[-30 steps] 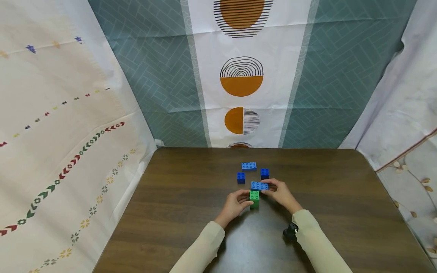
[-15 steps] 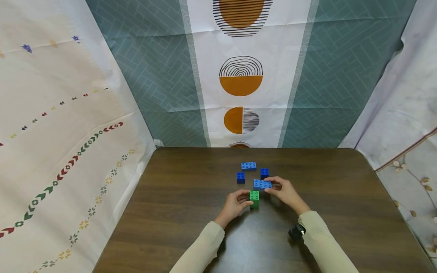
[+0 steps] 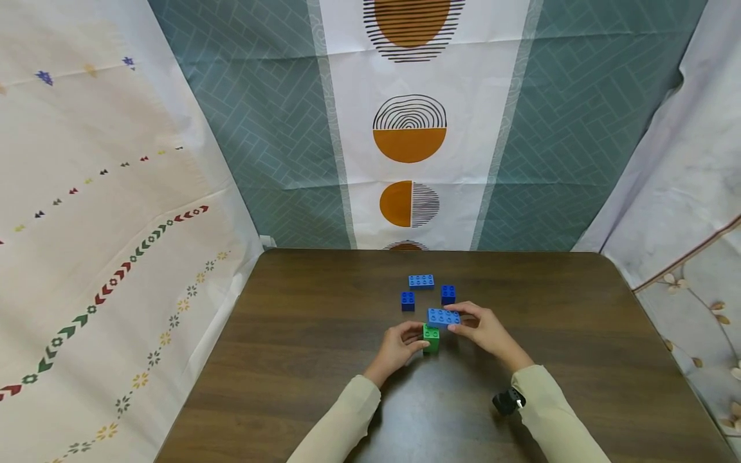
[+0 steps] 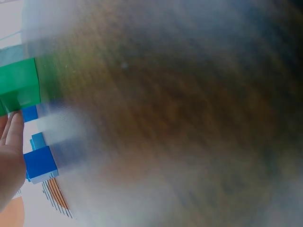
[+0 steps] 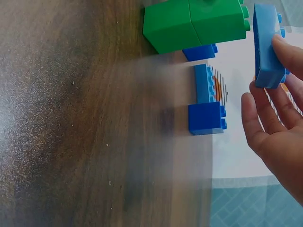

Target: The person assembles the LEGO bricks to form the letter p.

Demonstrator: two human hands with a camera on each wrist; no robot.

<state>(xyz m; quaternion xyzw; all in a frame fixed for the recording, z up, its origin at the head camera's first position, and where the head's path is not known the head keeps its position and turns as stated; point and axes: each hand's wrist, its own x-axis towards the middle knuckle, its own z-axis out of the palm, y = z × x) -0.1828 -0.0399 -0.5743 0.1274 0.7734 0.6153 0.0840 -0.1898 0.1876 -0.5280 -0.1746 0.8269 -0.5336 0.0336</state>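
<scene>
The left hand (image 3: 398, 351) grips a green block stack (image 3: 431, 341) that stands on the table; in the right wrist view the green stack (image 5: 194, 26) shows two blocks, one on the other. Between thumb and fingers, the right hand (image 3: 484, 331) pinches a light blue long brick (image 3: 443, 317) by its right end. That brick (image 5: 268, 47) is off the table, its left end just behind and above the green studs; a gap separates them in the right wrist view. At the left wrist view's edge are the left hand (image 4: 12, 161) and green stack (image 4: 20, 85).
Behind the hands on the brown table (image 3: 301, 334) are two dark blue square blocks, left (image 3: 408, 301) and right (image 3: 448, 294), and another light blue long brick (image 3: 421, 281). Patterned cloths hang behind and at both sides.
The right hand first moved the light blue brick a little right, then back left and close over the green stack. The left hand has kept its place and grip.
</scene>
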